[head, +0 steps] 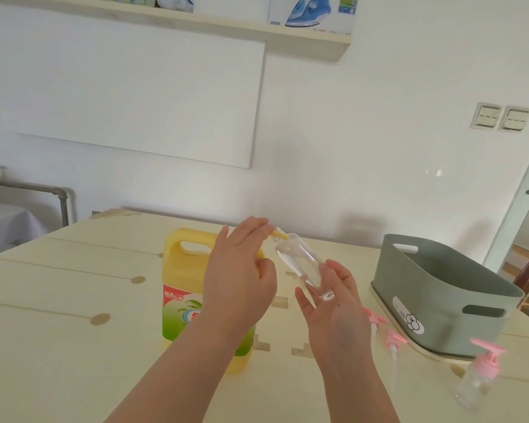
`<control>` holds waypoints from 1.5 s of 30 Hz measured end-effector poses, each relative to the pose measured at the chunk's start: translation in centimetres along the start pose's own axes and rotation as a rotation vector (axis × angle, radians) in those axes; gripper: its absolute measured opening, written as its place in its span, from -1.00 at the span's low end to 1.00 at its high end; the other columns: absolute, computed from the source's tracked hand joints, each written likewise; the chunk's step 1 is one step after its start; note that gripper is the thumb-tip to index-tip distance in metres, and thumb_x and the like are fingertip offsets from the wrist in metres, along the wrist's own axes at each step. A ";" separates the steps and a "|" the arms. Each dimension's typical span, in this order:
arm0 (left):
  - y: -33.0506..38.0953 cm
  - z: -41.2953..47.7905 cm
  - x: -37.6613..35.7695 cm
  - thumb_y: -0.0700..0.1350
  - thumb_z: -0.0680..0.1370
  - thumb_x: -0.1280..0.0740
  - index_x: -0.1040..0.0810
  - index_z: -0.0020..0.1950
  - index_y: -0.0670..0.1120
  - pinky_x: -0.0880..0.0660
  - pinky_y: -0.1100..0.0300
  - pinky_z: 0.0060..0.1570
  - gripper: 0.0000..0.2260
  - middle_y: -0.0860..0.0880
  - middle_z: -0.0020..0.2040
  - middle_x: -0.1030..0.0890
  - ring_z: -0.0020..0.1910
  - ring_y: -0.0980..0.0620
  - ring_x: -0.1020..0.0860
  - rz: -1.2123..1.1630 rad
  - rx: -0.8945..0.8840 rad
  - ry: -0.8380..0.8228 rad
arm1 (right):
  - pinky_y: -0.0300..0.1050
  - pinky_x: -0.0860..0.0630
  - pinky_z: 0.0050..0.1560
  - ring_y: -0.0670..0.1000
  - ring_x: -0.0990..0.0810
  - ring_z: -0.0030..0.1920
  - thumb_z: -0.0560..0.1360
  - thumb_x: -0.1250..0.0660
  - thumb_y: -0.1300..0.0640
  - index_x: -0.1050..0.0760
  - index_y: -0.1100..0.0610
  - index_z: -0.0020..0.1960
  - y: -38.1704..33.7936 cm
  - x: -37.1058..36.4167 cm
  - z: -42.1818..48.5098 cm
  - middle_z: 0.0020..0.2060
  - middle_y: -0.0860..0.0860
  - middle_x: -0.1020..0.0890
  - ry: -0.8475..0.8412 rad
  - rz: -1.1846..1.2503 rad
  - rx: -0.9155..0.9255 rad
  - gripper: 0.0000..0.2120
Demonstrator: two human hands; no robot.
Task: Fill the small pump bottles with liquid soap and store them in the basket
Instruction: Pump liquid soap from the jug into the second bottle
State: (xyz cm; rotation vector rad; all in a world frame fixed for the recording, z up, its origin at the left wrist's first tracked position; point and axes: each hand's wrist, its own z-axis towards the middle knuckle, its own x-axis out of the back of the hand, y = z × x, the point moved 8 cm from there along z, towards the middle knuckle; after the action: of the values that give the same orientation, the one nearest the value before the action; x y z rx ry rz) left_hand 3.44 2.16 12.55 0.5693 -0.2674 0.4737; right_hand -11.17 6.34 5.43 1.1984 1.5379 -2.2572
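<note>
A big yellow soap jug (180,288) with a green and red label stands mid-table. My left hand (235,279) lies over its top, closed around the pump head, fingertips on the yellow spout (280,236). My right hand (333,319) holds a small clear bottle (300,261) without a pump, tilted, its mouth against the spout. It looks nearly empty. A grey-green basket (440,294) stands to the right; nothing shows inside it. Another small clear bottle (483,374) with a pink pump stands near the front right. Two loose pink pump heads (376,320) (393,340) lie beside the basket.
The basket rests on a cream tray (394,322) near the table's right edge. The pale wooden table (74,300) stretches left of the jug. A white wall, a shelf and wall switches (500,117) are behind; a pipe (63,206) runs at far left.
</note>
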 end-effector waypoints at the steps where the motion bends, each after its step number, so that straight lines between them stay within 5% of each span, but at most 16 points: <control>1: -0.1 0.0 -0.1 -0.19 0.40 -0.10 -0.53 0.26 -0.06 0.15 0.46 0.35 -0.54 0.11 0.29 -0.49 0.32 0.30 -0.22 -0.007 0.004 0.001 | -0.05 -0.49 -0.08 0.00 -0.58 -0.18 0.60 -0.21 0.22 -0.48 0.06 -0.03 0.1 0.1 0.1 -0.26 -0.04 -0.64 -0.002 0.004 -0.001 -0.89; 10: -1.9 -0.9 -1.4 -0.29 0.36 -0.16 -0.58 0.18 -0.11 -0.08 0.33 0.35 -0.57 0.04 0.20 -0.56 0.18 0.18 -0.39 -0.040 0.019 0.014 | -0.07 -0.53 -0.17 -0.04 -0.62 -0.25 0.60 -0.22 0.21 -0.50 0.06 -0.03 1.9 1.5 0.5 0.02 0.02 -0.54 0.031 0.021 -0.021 -0.89; 15: -1.8 -0.9 -1.4 -0.22 0.39 -0.13 -0.56 0.22 -0.07 -0.10 0.28 0.39 -0.56 0.09 0.24 -0.54 0.23 0.16 -0.42 -0.002 0.045 -0.032 | -0.08 -0.53 -0.21 0.00 -0.60 -0.21 0.59 -0.22 0.24 -0.50 0.08 -0.05 1.5 1.3 0.4 -0.08 0.02 -0.58 0.033 0.010 -0.028 -0.88; 24: -0.6 -0.1 -0.1 -0.20 0.40 -0.11 -0.55 0.23 -0.05 0.06 0.48 0.36 -0.55 0.13 0.26 -0.51 0.28 0.27 -0.34 -0.047 0.050 -0.017 | -0.05 -0.47 -0.07 0.04 -0.56 -0.11 0.61 -0.19 0.22 -0.47 0.06 -0.04 0.0 0.0 0.0 -0.34 -0.05 -0.65 0.012 -0.004 -0.014 -0.87; 35: -1.2 -0.4 -0.9 -0.25 0.37 -0.13 -0.58 0.20 -0.09 0.07 0.54 0.34 -0.55 0.06 0.22 -0.56 0.23 0.19 -0.40 -0.024 0.031 -0.034 | -0.06 -0.51 -0.11 0.03 -0.60 -0.16 0.60 -0.20 0.21 -0.50 0.06 -0.04 1.4 1.2 0.8 -0.10 0.00 -0.60 0.030 0.030 -0.022 -0.87; 45: -1.8 -1.2 -1.2 -0.25 0.38 -0.14 -0.57 0.21 -0.09 -0.12 0.26 0.39 -0.55 0.05 0.22 -0.57 0.23 0.13 -0.45 -0.006 -0.008 -0.035 | -0.06 -0.55 -0.14 0.07 -0.60 -0.17 0.60 -0.19 0.25 -0.50 0.10 -0.05 1.5 1.4 0.8 -0.10 0.05 -0.60 0.049 0.040 -0.018 -0.86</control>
State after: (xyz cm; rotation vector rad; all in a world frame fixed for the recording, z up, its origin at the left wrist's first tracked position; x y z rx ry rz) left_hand 3.46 1.10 10.34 0.5705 -0.3009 0.4569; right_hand -11.77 5.42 3.52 1.2771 1.5338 -2.2003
